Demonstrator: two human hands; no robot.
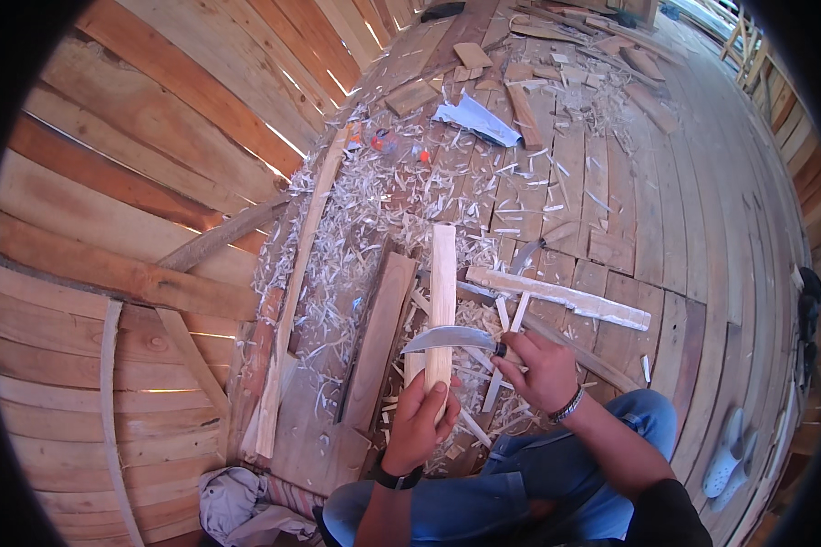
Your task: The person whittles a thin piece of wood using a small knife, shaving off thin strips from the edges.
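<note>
My left hand [420,421] is wrapped round the lower end of a pale wooden stick [442,273], which points up and away from me. In my right hand [540,372] is the dark handle of a knife with a curved blade [447,340]. That blade lies across the stick, a little above my left fingers; its tip reaches past the stick's left side. Most of the handle is hidden by my right fingers. Just right of the stick, a rough whitish wood strip [566,298] lies on the floor among shavings.
Wood shavings [365,205] cover the plank floor [702,273]. A thick board [380,337] and a long thin batten [306,246] lie to the left. A second curved blade [525,257] rests beyond the whitish strip. Offcuts [410,97] lie far off; pale clogs [724,456] stand right.
</note>
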